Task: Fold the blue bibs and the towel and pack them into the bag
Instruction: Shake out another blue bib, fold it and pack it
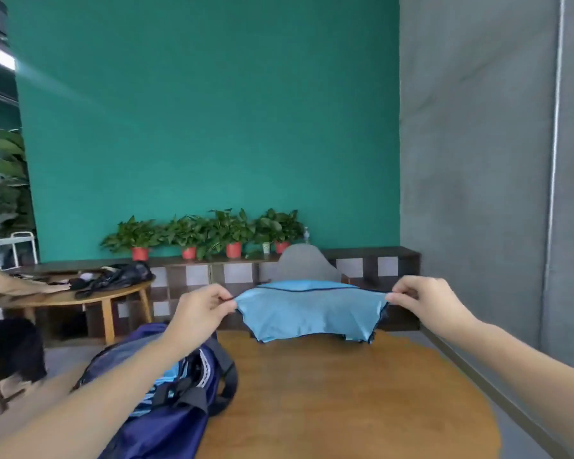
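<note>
While the left hand (203, 306) and right hand (417, 298) each pinch a top corner of the blue bib (307, 311), it sags limp above the wooden table (362, 399) beside the open bag (166, 402), looking thin, light, probably slippery, so corners seem safest.

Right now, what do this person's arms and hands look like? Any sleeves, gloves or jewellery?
Both forearms are bare as far as the picture shows, with no sleeve in view. The left hand and right hand wear no gloves, and no ring, watch or bracelet is visible.
</note>
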Available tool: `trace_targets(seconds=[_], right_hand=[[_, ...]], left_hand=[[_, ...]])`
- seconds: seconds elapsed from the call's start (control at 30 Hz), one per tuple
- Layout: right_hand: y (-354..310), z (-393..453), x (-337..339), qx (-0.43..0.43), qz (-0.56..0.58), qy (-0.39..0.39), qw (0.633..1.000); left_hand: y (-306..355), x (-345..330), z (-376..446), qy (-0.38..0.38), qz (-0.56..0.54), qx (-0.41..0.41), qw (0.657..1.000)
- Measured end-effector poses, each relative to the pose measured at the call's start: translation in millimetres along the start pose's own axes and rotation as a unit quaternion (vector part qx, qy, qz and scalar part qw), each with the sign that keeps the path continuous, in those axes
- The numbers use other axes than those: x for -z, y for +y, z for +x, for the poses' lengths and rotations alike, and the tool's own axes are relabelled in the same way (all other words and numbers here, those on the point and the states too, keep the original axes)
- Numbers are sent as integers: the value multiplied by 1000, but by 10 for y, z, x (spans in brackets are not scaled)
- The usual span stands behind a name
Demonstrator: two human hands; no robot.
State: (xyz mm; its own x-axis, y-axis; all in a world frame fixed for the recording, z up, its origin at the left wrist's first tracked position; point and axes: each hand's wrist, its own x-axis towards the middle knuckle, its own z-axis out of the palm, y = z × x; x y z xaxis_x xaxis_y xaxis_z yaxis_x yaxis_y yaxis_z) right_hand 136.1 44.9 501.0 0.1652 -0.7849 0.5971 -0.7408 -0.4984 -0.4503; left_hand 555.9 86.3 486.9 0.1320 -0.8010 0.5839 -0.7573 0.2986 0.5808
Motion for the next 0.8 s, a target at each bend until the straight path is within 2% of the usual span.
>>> trace_targets(seconds=[0.17, 0.23, 0.37, 0.57, 0.8], right_hand=[[601, -1075, -649, -10, -134, -148, 980], [792, -1390, -850, -19, -165, -175, 971], [968, -1808, -1043, -67, -154, -205, 964], [1008, -1840, -1065, -91, -152, -276, 945], [1044, -1343, -1277, -132, -95, -263, 951]], left_hand=[[-802, -617, -1147, -99, 26, 18, 995], [-1031, -815, -1446, -121, 61, 9, 991], [-1162, -1053, -1793, -165, 81, -16, 983], [-1104, -1174, -1814, -237, 120, -6, 964], [-981, -1508, -1206, -227, 92, -31, 969]])
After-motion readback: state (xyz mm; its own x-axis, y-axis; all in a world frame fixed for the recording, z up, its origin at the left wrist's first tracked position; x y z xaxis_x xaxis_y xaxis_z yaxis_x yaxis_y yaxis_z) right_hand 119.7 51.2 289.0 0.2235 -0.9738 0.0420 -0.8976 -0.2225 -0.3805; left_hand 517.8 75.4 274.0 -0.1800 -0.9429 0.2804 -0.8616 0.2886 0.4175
